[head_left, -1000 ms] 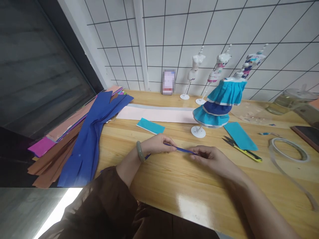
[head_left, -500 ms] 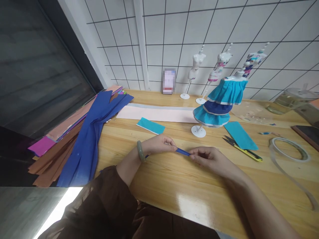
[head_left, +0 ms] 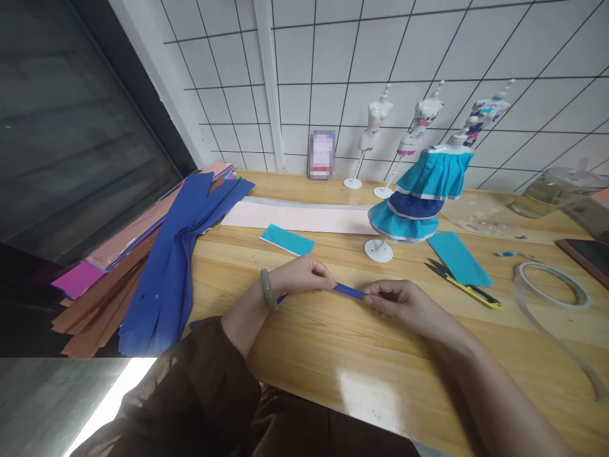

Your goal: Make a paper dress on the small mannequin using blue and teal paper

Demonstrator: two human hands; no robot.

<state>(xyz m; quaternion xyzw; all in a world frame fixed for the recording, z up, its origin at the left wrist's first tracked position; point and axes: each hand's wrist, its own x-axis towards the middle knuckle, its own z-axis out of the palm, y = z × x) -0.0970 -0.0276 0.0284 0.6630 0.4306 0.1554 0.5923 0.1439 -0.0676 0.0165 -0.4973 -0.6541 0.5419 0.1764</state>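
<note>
A narrow blue strip [head_left: 349, 291], of paper or cloth, is stretched between my two hands just over the wooden table. My left hand [head_left: 309, 274], with a pale green bangle on the wrist, pinches it on one side. Its other end is pinched between the thumb and fingers of my right hand [head_left: 392, 298]. Part of the strip shows again behind my left wrist, and the rest of it is hidden under my forearm. Beyond my hands, a small mannequin [head_left: 379, 250] wears a tiered turquoise and blue dress [head_left: 413, 206]. A folded turquoise piece [head_left: 287, 240] lies above my left hand.
Blue strips [head_left: 176, 254] and brown strips [head_left: 104, 298] hang over the left table edge. Scissors [head_left: 464, 285], a turquoise sheet [head_left: 460, 259] and a tape roll [head_left: 554, 285] lie to the right. Behind are a long pale strip [head_left: 299, 217], a phone [head_left: 322, 154] and bare mannequins [head_left: 375, 124].
My right hand has shifted very slightly, and the blue strip between my hands shows its flat side a little more. Both hands keep their pinch. The hanging blue strips at the left have swung slightly.
</note>
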